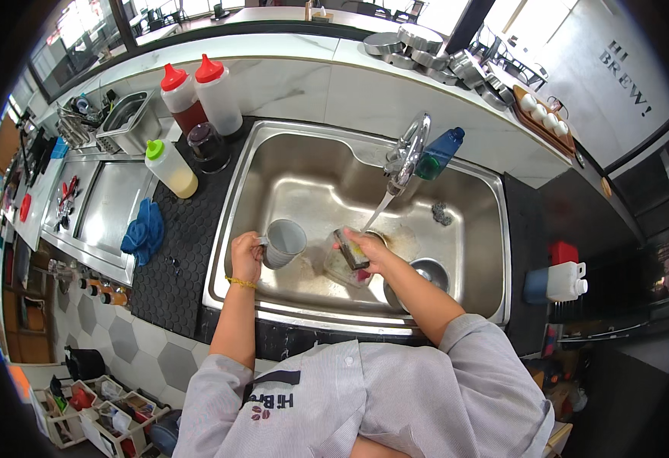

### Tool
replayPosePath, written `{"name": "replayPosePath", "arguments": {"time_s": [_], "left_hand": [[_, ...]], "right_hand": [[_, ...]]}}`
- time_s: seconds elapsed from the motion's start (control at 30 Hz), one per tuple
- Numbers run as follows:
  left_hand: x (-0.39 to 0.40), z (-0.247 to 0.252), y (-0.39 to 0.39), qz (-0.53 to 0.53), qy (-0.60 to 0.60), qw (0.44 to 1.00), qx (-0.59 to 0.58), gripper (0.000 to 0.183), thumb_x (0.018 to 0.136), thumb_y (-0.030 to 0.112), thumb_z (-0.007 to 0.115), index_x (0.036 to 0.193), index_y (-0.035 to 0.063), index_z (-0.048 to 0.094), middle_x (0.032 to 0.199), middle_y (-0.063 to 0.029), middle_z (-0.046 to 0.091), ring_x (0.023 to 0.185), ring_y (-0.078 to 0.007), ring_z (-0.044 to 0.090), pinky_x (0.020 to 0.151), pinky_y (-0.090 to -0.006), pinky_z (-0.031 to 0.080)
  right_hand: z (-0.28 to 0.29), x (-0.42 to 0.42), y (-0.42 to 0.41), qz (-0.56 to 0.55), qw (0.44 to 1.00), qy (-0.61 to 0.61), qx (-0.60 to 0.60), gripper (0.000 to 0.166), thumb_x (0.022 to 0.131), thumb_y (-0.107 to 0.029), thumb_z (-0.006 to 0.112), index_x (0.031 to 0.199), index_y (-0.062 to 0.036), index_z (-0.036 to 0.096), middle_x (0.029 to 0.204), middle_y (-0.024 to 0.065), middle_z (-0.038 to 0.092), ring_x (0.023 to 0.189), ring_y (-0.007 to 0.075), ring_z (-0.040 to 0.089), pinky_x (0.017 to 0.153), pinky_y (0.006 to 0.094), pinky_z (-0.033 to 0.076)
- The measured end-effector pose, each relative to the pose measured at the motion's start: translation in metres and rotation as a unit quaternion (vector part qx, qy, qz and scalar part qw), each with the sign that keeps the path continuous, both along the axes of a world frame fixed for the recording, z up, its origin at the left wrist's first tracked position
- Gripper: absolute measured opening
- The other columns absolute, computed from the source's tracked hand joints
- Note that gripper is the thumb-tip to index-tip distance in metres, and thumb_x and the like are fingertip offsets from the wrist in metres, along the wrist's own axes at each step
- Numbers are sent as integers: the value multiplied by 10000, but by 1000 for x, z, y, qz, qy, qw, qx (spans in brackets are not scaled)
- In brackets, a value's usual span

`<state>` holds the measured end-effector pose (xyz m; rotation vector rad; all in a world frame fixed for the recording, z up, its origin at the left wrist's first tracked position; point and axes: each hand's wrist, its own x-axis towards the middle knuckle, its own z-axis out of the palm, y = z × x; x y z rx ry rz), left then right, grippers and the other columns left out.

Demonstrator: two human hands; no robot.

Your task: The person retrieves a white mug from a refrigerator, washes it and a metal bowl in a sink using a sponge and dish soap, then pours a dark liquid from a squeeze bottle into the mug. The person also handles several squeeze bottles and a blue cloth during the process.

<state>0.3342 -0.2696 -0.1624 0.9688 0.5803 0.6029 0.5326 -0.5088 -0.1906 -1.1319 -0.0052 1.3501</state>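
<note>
My left hand (247, 256) grips the handle of a grey ceramic mug (284, 243), held over the left part of the steel sink (311, 194). In my right hand (369, 247) is a dark-sided sponge (353, 253), near the stream of water running from the chrome faucet (412, 149). Under the sponge, a clear plastic container (343, 272) sits low in the sink, partly hidden by the hand. A round metal bowl (433, 273) lies at the lower right, partly covered by my right forearm. A steel scouring pad (441, 213) rests at the sink's right side.
Behind the faucet stands a blue bottle (444, 146). Left of the sink, a black mat (188, 257) bears a green-capped squeeze bottle (172, 169), a dark jar (207, 147) and a blue cloth (144, 232). Metal tins (420, 39) line the ledge; a white jug (563, 281) is at right.
</note>
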Motion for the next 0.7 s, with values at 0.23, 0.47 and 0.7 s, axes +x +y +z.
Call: {"name": "replayPosePath", "arguments": {"time_s": [0.23, 0.47, 0.7], "left_hand": [[3, 9, -4, -20, -20, 1000, 9, 282, 783, 77, 520, 544, 126, 380, 528, 59, 321, 481, -63, 290, 466, -248, 218], [5, 8, -5, -18, -7, 1000, -2, 268, 785, 81, 520, 550, 125, 399, 539, 59, 334, 485, -61, 296, 479, -247, 220], [4, 2, -2, -31, 10, 999, 23, 270, 777, 73, 519, 543, 133, 399, 525, 53, 336, 482, -60, 286, 477, -246, 222]], "right_hand": [[12, 0, -9, -42, 999, 15, 14, 481, 962, -399, 601, 1294, -83, 456, 1055, 130, 642, 817, 271, 662, 741, 409, 583], [-13, 7, -13, -33, 999, -22, -7, 461, 926, -247, 680, 1281, -158, 401, 978, 97, 627, 738, 201, 632, 659, 360, 550], [26, -10, 15, -118, 977, -174, 23, 413, 927, -195, 685, 1235, -158, 411, 998, 119, 591, 732, 198, 617, 624, 382, 548]]}}
